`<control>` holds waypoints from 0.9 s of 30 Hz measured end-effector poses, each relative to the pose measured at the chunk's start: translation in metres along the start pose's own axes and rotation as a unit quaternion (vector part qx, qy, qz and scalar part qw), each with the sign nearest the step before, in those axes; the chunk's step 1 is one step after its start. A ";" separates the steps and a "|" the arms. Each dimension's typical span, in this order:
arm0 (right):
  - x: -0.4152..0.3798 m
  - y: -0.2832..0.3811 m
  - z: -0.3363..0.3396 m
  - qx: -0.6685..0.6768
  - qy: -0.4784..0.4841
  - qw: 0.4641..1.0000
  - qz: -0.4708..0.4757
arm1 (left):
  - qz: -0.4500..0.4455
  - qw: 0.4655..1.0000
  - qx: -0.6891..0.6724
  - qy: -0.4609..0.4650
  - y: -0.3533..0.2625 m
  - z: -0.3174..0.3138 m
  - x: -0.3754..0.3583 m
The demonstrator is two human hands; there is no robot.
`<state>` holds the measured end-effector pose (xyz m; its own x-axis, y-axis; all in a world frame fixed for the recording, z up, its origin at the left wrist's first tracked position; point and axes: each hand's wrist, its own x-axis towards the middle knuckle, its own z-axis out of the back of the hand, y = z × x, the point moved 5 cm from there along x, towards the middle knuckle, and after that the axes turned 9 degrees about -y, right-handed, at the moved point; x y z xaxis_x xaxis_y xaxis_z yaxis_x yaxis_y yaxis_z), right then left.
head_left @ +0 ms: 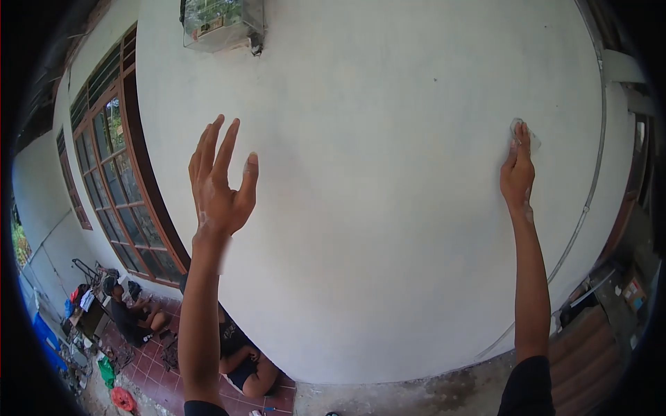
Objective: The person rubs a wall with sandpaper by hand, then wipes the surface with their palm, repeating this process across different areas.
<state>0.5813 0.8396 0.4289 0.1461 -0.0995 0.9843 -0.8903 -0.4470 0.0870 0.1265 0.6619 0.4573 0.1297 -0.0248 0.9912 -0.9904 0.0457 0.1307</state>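
A broad white wall [361,208] fills the middle of the head view. My left hand [223,182] is raised in front of its left part, fingers spread and nothing in them. On the right, my right hand [517,170] presses a small pale cloth or sheet [535,141] to the wall, its fingers close together over it. Whitish smears show on both wrists.
A clear meter box [223,26] hangs at the top left, beside a brown-framed window [121,180]. A pipe [587,201] runs down the right. Two people sit on red tiles [149,360] at the lower left, near scattered items.
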 end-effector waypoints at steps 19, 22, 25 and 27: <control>-0.125 0.169 -0.039 0.142 0.067 0.883 0.442 | 0.072 0.993 -0.094 0.021 -0.056 0.004 -0.124; -0.097 0.171 -0.038 0.182 0.120 0.857 0.467 | 0.000 0.998 -0.061 -0.002 -0.043 0.005 -0.090; -0.021 0.154 -0.047 0.112 0.082 0.891 0.433 | -0.011 0.994 -0.061 -0.086 -0.042 0.019 -0.054; 0.026 0.136 -0.043 0.074 0.024 0.948 0.309 | -0.029 0.986 -0.085 -0.143 -0.048 0.027 -0.057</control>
<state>0.4458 0.8148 0.4727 -0.4070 -0.3449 0.8458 -0.7284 -0.4360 -0.5284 0.1651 0.6346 0.3940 0.1428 -0.3114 0.9395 -0.9561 0.2021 0.2124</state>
